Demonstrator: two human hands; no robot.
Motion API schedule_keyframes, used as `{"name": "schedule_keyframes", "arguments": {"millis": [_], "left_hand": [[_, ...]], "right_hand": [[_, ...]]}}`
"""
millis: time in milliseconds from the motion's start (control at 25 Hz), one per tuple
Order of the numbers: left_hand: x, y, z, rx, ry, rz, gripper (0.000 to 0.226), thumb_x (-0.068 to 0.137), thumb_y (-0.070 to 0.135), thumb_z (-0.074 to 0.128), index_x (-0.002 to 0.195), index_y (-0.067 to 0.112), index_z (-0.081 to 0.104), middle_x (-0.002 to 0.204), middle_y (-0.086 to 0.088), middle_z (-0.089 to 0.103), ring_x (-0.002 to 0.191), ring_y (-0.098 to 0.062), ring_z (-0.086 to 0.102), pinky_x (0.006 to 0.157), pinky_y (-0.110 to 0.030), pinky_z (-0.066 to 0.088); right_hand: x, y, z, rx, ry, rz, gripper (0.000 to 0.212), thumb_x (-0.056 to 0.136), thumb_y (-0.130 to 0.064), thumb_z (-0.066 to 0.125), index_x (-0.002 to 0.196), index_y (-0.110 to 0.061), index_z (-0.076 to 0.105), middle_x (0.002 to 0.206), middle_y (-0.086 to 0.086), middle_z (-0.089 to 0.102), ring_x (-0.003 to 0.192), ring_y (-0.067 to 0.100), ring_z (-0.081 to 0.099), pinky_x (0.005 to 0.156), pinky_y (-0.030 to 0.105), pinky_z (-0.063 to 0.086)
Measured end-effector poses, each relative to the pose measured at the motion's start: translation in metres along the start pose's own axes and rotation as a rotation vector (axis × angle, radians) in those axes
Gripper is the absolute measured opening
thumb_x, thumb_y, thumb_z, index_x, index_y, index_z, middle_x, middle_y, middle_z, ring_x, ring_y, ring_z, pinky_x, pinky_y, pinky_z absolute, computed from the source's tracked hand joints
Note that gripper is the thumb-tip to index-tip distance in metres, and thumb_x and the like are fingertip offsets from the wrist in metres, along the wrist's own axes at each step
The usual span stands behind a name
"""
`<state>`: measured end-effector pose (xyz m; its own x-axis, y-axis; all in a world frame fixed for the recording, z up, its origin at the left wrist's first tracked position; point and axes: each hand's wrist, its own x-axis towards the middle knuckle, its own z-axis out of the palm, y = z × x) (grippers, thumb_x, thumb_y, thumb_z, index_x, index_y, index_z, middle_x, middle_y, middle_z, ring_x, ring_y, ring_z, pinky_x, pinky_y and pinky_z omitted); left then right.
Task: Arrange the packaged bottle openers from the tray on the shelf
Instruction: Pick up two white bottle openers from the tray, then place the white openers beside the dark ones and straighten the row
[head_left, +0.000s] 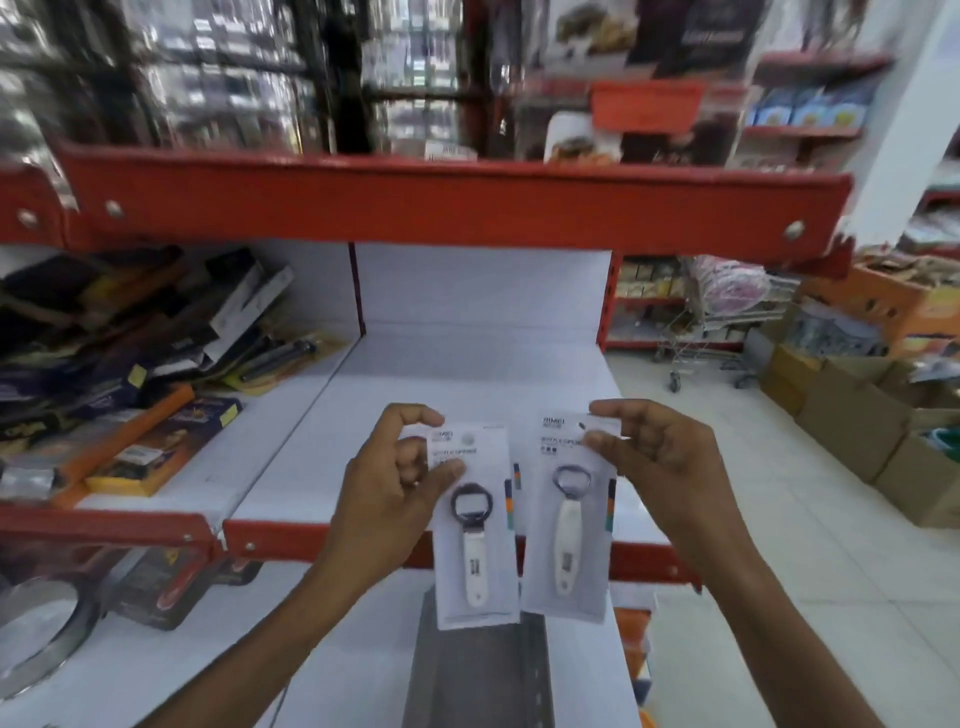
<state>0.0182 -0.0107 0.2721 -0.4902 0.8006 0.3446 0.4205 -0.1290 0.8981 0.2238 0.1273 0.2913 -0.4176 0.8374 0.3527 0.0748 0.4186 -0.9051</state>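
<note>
Before the white shelf (467, 374), each hand pinches a carded white-handled opener: left hand (395, 483) on left pack (475, 525), right hand (654, 457) on right pack (566, 514). Boxed goods (130, 364) crowd the left bay.

White shelf (467, 364) w/ red front edge, boxed goods (130, 364) piled on left section, right section bare
</note>
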Motion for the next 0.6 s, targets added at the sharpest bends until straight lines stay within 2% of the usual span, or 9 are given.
{"name": "schedule_keyframes", "arguments": {"millis": [40,160,240,320,400,440,520,600], "left_hand": [[0.019,0.0,0.007,-0.007,0.011,0.01,0.033,0.087,0.01,0.072,0.103,0.032,0.054,0.088,0.003,0.08,0.068,-0.01,0.073,0.056,-0.02,0.053],[0.078,-0.014,0.035,-0.025,0.016,-0.039,0.032,0.084,0.011,0.075,0.104,0.03,0.059,0.099,-0.009,0.078,0.077,-0.026,0.072,0.067,-0.036,0.056],[0.11,-0.026,0.057,0.01,-0.004,-0.095,0.031,0.082,0.009,0.076,0.105,0.024,0.061,0.112,-0.013,0.074,0.08,-0.021,0.068,0.073,-0.032,0.053],[0.128,-0.035,0.08,0.116,-0.029,-0.12,0.033,0.083,0.01,0.076,0.112,0.014,0.062,0.114,-0.009,0.07,0.09,-0.022,0.067,0.08,-0.025,0.047],[0.138,-0.048,0.096,0.237,-0.067,-0.116,0.037,0.083,0.011,0.075,0.117,0.006,0.062,0.118,-0.011,0.067,0.106,-0.028,0.066,0.082,-0.02,0.042],[0.141,-0.051,0.106,0.287,-0.104,-0.103,0.039,0.084,0.012,0.075,0.119,0.005,0.061,0.123,-0.013,0.066,0.111,-0.029,0.064,0.081,-0.018,0.04],[0.142,-0.056,0.111,0.396,-0.198,-0.09,0.047,0.084,0.019,0.076,0.126,0.006,0.057,0.132,-0.015,0.062,0.118,-0.028,0.06,0.086,-0.018,0.04],[0.14,-0.059,0.109,0.545,-0.286,-0.034,0.06,0.085,0.031,0.075,0.135,0.01,0.05,0.142,-0.014,0.054,0.129,-0.027,0.051,0.102,-0.025,0.04]], "right_hand": [[0.019,0.005,-0.005,0.011,0.024,0.011,0.017,0.082,-0.013,0.074,0.096,-0.023,0.072,0.091,0.002,0.077,0.081,0.013,0.074,0.067,0.026,0.061],[0.077,0.038,-0.016,-0.08,0.084,0.069,0.016,0.08,-0.016,0.076,0.094,-0.025,0.075,0.094,0.009,0.075,0.088,0.024,0.071,0.075,0.037,0.058],[0.105,0.063,-0.015,-0.121,0.079,0.158,0.018,0.08,-0.015,0.075,0.098,-0.019,0.075,0.092,0.008,0.072,0.081,0.025,0.07,0.067,0.038,0.059],[0.117,0.08,-0.016,-0.239,0.08,0.218,0.02,0.082,-0.014,0.072,0.102,-0.013,0.075,0.092,0.008,0.07,0.063,0.016,0.063,0.044,0.023,0.052],[0.122,0.095,-0.015,-0.322,0.069,0.254,0.019,0.084,-0.013,0.069,0.102,-0.011,0.074,0.099,0.009,0.072,0.061,0.014,0.058,0.035,0.01,0.039],[0.124,0.103,-0.019,-0.352,0.045,0.258,0.018,0.085,-0.013,0.068,0.102,-0.011,0.074,0.103,0.009,0.072,0.067,0.016,0.06,0.039,0.009,0.041],[0.122,0.112,-0.019,-0.471,-0.046,0.22,0.018,0.086,-0.014,0.068,0.103,-0.012,0.073,0.114,0.008,0.071,0.085,0.019,0.064,0.057,0.014,0.046],[0.119,0.116,-0.02,-0.569,-0.099,0.188,0.02,0.087,-0.018,0.068,0.107,-0.016,0.071,0.121,0.008,0.068,0.097,0.024,0.067,0.071,0.022,0.047]]}}
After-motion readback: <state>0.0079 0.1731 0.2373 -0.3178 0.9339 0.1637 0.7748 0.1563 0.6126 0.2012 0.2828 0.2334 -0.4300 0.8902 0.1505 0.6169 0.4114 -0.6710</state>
